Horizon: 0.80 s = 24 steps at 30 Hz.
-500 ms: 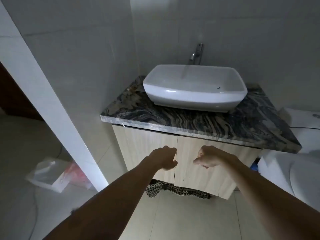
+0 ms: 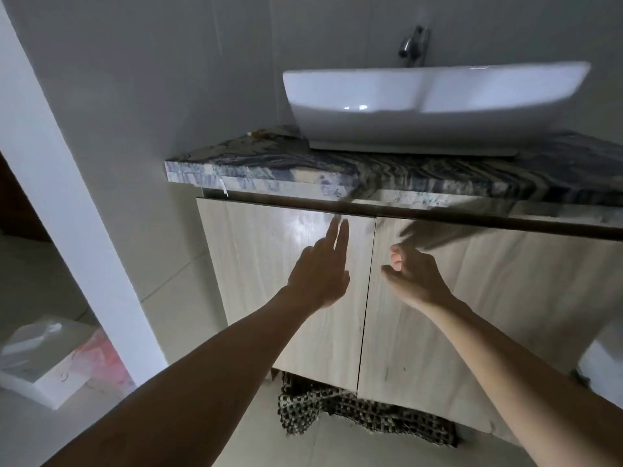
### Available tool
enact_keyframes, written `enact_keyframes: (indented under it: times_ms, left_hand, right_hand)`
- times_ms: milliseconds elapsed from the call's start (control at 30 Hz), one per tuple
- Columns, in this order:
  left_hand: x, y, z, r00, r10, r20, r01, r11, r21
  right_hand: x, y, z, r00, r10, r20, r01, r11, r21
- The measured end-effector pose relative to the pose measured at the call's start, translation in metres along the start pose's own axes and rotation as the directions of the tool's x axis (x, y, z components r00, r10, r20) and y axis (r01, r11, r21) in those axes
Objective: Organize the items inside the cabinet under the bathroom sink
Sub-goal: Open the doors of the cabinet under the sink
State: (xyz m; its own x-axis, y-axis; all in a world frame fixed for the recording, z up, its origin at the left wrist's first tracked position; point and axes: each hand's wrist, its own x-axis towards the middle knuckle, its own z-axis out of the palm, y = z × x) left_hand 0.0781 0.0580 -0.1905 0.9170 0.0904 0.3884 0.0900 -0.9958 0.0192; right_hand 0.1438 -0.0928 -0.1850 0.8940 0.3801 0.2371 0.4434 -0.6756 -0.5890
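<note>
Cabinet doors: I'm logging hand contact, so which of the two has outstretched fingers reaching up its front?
The left door: the left hand stretches fingers up it; the right hand is curled.

pale wood-grain cabinet doors (image 2: 421,315) with slight sheen, glossy white ceramic basin (image 2: 421,106), veined polished marble counter (image 2: 438,176)

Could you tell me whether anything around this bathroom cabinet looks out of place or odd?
Yes: a crumpled patterned cloth lies on the floor, poking out from under the closed cabinet doors. A white box with plastic wrapping also sits on the floor at left. Nothing looks spilled or broken.
</note>
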Motion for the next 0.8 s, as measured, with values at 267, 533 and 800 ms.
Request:
enact_keyframes:
  times_ms: [267,533,800]
  left_hand:
    - [0.035,-0.01,0.056,0.981,0.04,-0.191,-0.008,0.986,0.169]
    - [0.035,-0.007,0.055,0.993,-0.011,-0.12,0.021,0.997,0.077]
    - [0.003,-0.018,0.071,0.987,-0.128,-0.099,0.123,0.991,-0.058]
  right_hand:
    - [0.013,0.016,0.055,0.974,-0.119,-0.192,0.139,0.986,0.096]
    - [0.023,0.008,0.075,0.994,0.062,-0.087,-0.034,0.958,0.286]
    - [0.019,0.0,0.08,0.98,0.16,-0.122,-0.091,0.893,0.441]
